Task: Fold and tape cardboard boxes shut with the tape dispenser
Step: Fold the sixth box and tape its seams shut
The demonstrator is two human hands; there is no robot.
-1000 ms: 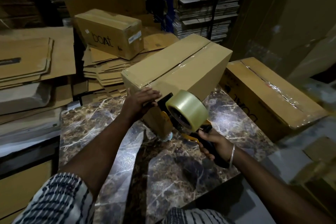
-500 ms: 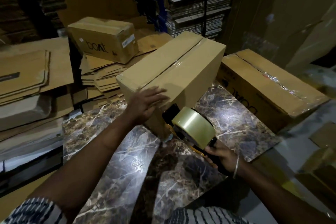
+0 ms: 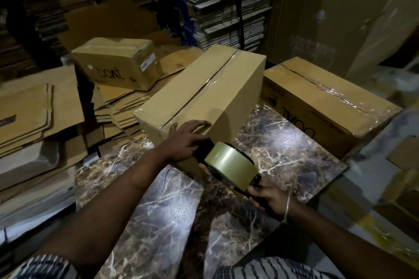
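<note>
A long brown cardboard box (image 3: 204, 88) stands on the marble table (image 3: 158, 210), its top seam covered with clear tape. My left hand (image 3: 183, 140) lies flat against the box's near end, fingers spread over the taped corner. The tape dispenser (image 3: 229, 163), black and yellow with a roll of clear tape, sits against the same end just right of that hand. My right hand (image 3: 267, 197) grips its black handle.
A taped box (image 3: 326, 102) lies to the right of the table. Another box marked "boat" (image 3: 118, 63) rests on a pile of flat cardboard (image 3: 118, 106) behind left. More flat sheets (image 3: 34, 108) stack at the left. Shelves of flattened cartons (image 3: 226, 2) fill the back.
My left hand has slid along the box's near end, smoothing the tape. The dispenser and my right hand have dropped lower and to the right.
</note>
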